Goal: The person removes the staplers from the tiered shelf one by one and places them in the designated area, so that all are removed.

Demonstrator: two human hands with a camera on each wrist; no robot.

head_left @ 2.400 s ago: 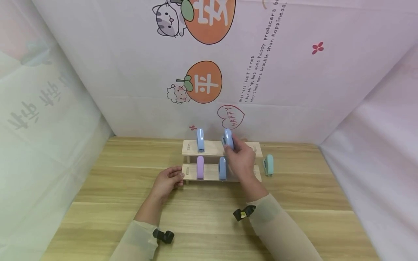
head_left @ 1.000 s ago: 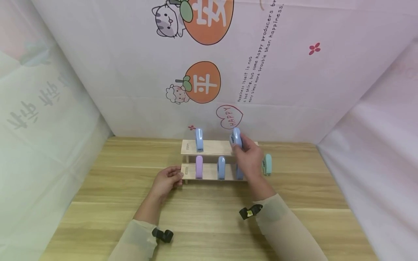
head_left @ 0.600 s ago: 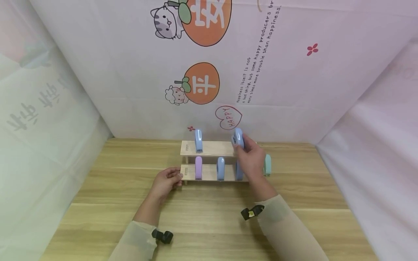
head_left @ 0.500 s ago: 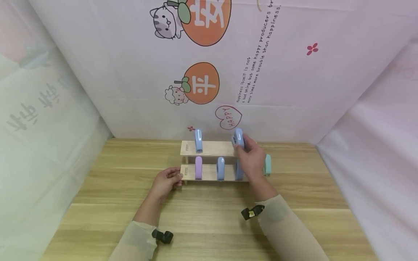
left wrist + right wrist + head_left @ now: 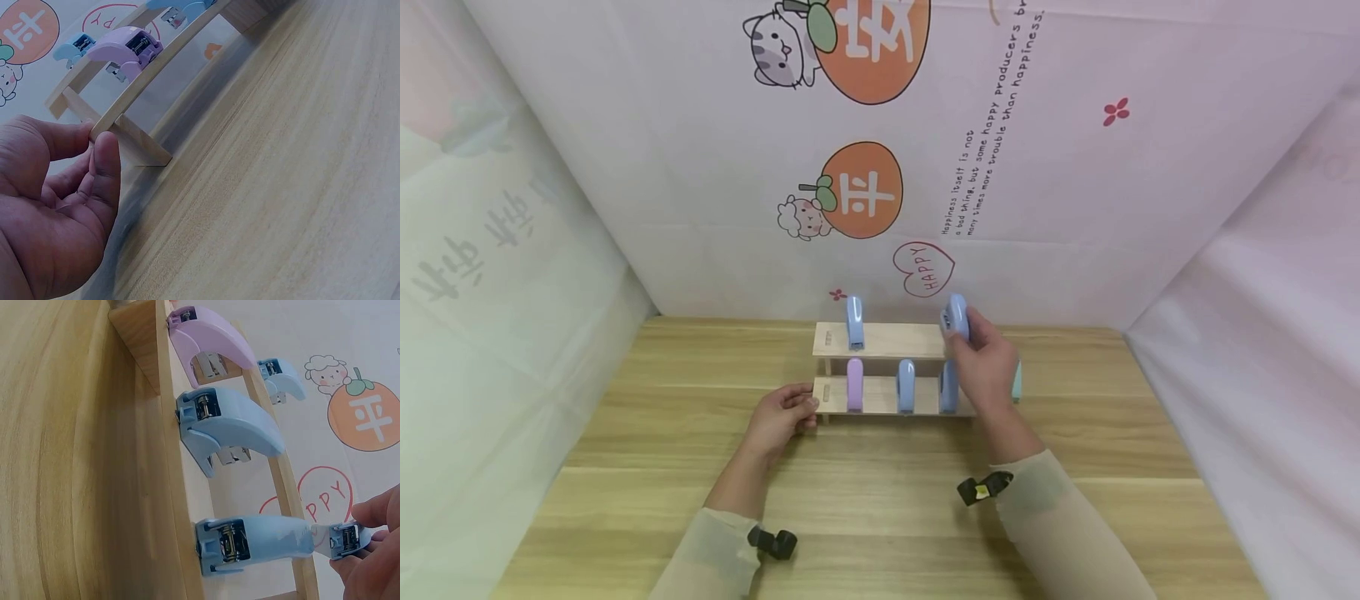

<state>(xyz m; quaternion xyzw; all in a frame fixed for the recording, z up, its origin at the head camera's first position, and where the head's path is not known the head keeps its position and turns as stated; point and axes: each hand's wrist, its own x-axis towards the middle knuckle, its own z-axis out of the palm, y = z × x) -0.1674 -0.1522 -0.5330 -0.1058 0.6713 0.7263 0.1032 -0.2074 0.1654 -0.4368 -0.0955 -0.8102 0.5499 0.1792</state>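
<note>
My right hand (image 5: 990, 364) grips a light blue stapler (image 5: 956, 316) at the right end of the wooden rack's upper shelf (image 5: 898, 339). The right wrist view shows only part of that stapler (image 5: 347, 540), between thumb and fingers. With thumb and finger, my left hand (image 5: 778, 418) pinches the left end of the lower shelf (image 5: 880, 395); the pinch on the shelf edge also shows in the left wrist view. A purple stapler (image 5: 854, 385) and two blue staplers (image 5: 906, 387) stand on the lower shelf. Another blue stapler (image 5: 855, 322) stands at the upper shelf's left.
A mint green stapler (image 5: 1017, 383) stands on the wooden table (image 5: 880, 500) right of the rack, mostly hidden by my right hand. Behind the rack rises a printed cloth wall (image 5: 1037, 275). Cloth sides enclose the table at left and right.
My right hand has shifted the blue stapler rightward along the upper shelf, toward its right end. The mint stapler has become mostly covered. My left hand stays on the rack.
</note>
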